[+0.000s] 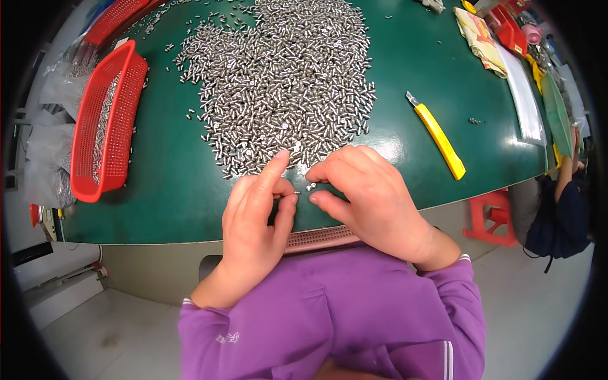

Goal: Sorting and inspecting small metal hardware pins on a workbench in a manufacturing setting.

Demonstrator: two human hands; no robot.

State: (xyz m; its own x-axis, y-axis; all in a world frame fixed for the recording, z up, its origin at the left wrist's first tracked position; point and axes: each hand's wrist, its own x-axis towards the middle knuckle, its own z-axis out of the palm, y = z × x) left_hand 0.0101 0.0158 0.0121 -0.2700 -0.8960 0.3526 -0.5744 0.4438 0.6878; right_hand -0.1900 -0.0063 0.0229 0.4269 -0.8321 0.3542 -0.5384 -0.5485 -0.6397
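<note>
A large spread of small, silvery cylindrical metal parts [285, 82] covers the middle of the green table [171, 209]. At its near edge, my left hand [250, 206] has its index finger stretched toward the pile. The thumb and another finger of that hand pinch together, with a tiny metal part [297, 192] showing at their tips. Facing it, my right hand [377, 193] is curved, its thumb and index finger apart. A few loose metal pieces [309, 187] sit in the gap between them, and I see nothing gripped there.
A red perforated basket [120, 152] with metal parts stands on the left. A yellow utility knife [439, 140] lies to the right, its blade out. Below the near table edge is a pink basket [320, 238]. A red stool [491, 216] stands on the floor at right.
</note>
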